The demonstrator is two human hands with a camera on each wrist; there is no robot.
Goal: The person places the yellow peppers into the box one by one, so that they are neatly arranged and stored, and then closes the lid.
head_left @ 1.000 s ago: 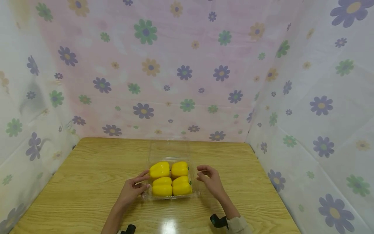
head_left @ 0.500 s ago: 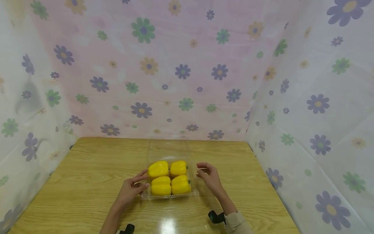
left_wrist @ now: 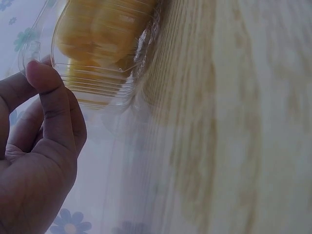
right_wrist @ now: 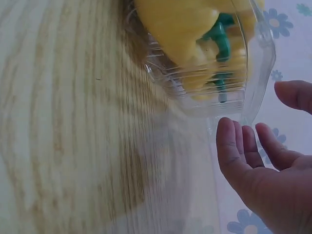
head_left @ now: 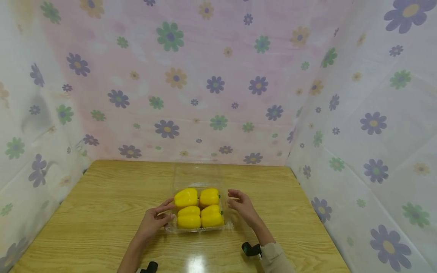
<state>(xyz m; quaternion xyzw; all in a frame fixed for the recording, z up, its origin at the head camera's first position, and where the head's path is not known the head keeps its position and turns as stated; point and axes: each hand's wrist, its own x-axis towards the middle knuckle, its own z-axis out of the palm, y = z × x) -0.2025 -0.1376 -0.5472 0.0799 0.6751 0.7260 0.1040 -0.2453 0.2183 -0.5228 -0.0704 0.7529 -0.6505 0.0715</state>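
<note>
A clear plastic clamshell box [head_left: 196, 230] lies on the table with its lid [head_left: 198, 174] folded back, away from me. Inside sit several yellow bell peppers [head_left: 189, 218], in two rows, some showing green stems [right_wrist: 222, 41]. My left hand [head_left: 151, 223] is at the box's left side; in the left wrist view its thumb and a fingertip pinch the rim near a corner. On the other side, my right hand [head_left: 246, 207] hovers beside the right wall, fingers loosely bent and holding nothing. Its fingertips [right_wrist: 225, 126] are close to the box's edge in the right wrist view.
The wood-grain table [head_left: 112, 197] is enclosed by flower-printed cloth at the back [head_left: 194, 81] and both sides. Black wrist cameras [head_left: 250, 249] sit on both wrists. A light reflection shows on the tabletop near me.
My right hand has shifted slightly left, closer to the box. The left hand stays at its side of the box, and the peppers have not moved. The head view wobbles a little.
</note>
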